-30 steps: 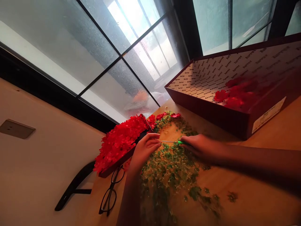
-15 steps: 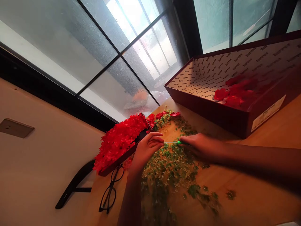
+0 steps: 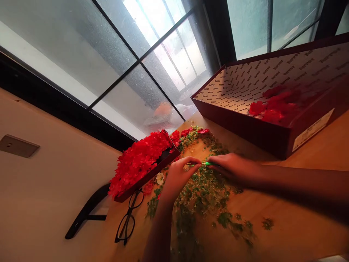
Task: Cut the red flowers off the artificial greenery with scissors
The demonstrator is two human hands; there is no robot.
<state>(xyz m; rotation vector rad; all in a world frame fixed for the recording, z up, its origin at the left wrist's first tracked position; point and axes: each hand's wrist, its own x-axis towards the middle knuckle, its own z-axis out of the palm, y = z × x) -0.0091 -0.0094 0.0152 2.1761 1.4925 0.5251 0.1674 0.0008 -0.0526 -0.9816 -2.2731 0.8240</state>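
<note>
My right hand [image 3: 231, 164] is closed around a thin metal rod with a green handle [image 3: 208, 163], held level above the table. Thumb and forefinger of my left hand [image 3: 184, 173] pinch the rod's shaft close to that handle; anything small between these fingertips is hidden. Beneath both hands spreads a heap of small green and yellowish plastic flower pieces [image 3: 204, 196]. Left of my left hand, a dark red box lid [image 3: 148, 177] is piled with red artificial petals [image 3: 141, 156]. A pale flower [image 3: 160, 178] lies between the lid and my left wrist.
A large dark red box [image 3: 242, 122] with printed lining stands at the right back, red petals [image 3: 275, 107] inside. Folded eyeglasses [image 3: 128, 218] lie at the table's left edge. A black curved chair arm [image 3: 87, 214] is beyond it. Window panes [image 3: 114, 72] rise behind.
My left hand has slid rightward along the rod, from its far end to close by the green handle. My right hand has hardly moved. The pale flower has come into view.
</note>
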